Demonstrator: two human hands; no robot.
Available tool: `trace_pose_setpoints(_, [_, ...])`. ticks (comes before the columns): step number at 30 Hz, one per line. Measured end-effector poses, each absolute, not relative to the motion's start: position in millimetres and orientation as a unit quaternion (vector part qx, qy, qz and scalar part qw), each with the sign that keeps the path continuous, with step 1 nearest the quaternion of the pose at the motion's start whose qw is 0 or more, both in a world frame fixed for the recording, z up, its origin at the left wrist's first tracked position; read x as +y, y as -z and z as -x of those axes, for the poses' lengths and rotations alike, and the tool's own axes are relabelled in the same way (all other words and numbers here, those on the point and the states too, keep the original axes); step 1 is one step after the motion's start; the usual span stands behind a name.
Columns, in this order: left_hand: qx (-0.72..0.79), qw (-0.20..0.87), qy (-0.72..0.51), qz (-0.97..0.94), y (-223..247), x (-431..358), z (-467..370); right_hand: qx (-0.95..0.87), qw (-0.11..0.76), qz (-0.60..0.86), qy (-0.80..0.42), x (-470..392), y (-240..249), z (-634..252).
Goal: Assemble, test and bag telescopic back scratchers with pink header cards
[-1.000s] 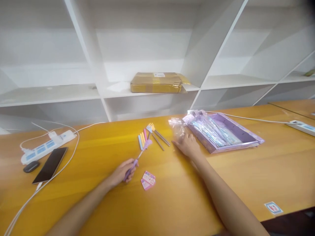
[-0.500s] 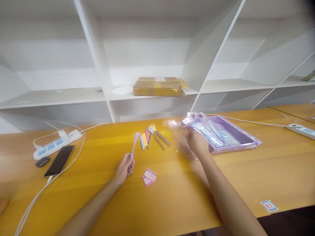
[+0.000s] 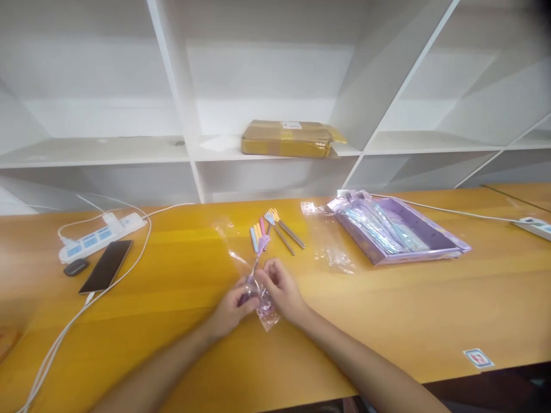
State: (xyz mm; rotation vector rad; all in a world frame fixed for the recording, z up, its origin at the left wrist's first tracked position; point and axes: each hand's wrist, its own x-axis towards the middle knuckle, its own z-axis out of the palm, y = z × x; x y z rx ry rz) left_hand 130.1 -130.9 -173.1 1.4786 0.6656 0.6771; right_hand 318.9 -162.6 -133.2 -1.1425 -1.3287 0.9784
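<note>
My left hand is closed around the lower part of a purple back scratcher, its metal shaft and purple head pointing up and away from me. My right hand pinches a clear plastic bag right beside the left one. Crinkled film hangs between both hands and covers the handle end, so I cannot tell how far the scratcher is inside. Just beyond lie more scratchers with colored grips and metal rods with a blue claw head and a yellow claw head.
A purple tray of wrapped packs stands at the right, with loose clear wrappers beside it. On the left are a power strip, phone, dark mouse-like object and white cables. A taped carton rests on the shelf.
My right hand has come from the tray side to the middle, bringing a clear plastic bag. My left hand has moved right with the back scratcher. The pink cards are now covered from view.
</note>
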Motion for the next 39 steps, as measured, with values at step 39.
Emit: trace_pose_setpoints(39, [0.419, 0.644, -0.56, -0.309, 159, -100, -119, -0.633, 0.403, 0.505, -0.427, -169, 127, -371])
